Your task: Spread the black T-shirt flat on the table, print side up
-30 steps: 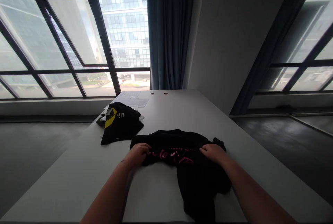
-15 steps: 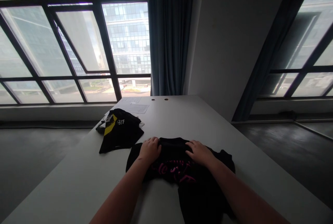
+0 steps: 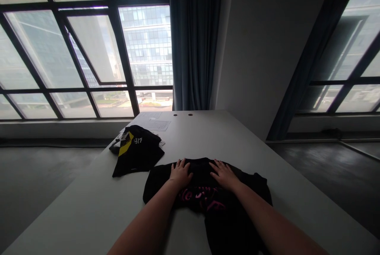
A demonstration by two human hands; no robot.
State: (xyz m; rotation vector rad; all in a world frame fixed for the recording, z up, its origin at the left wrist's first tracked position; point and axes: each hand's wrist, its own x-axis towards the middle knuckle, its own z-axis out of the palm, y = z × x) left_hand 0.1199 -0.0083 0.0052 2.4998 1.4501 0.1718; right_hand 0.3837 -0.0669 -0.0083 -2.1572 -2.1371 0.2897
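A black garment with pink lettering (image 3: 202, 195), its exact kind unclear, lies bunched on the white table in front of me. My left hand (image 3: 181, 173) rests on its upper left part, fingers spread and pointing away from me. On the upper right part lies my right hand (image 3: 225, 174), also flat with its fingers apart. Between the two hands the dark fabric shows uncovered. One part of the garment hangs down toward me under my right forearm. Neither hand is closed around the cloth.
To the left on the white table (image 3: 97, 207) sits a black garment with a yellow patch and white print (image 3: 139, 150). Behind it lie printed paper sheets (image 3: 160, 124). Beyond the table's far edge hang blue curtains (image 3: 194, 49) beside a large window (image 3: 151, 45).
My left hand has slid right and its fingers have spread more on the cloth. The right hand has shifted slightly left. The garment's left part looks flatter.
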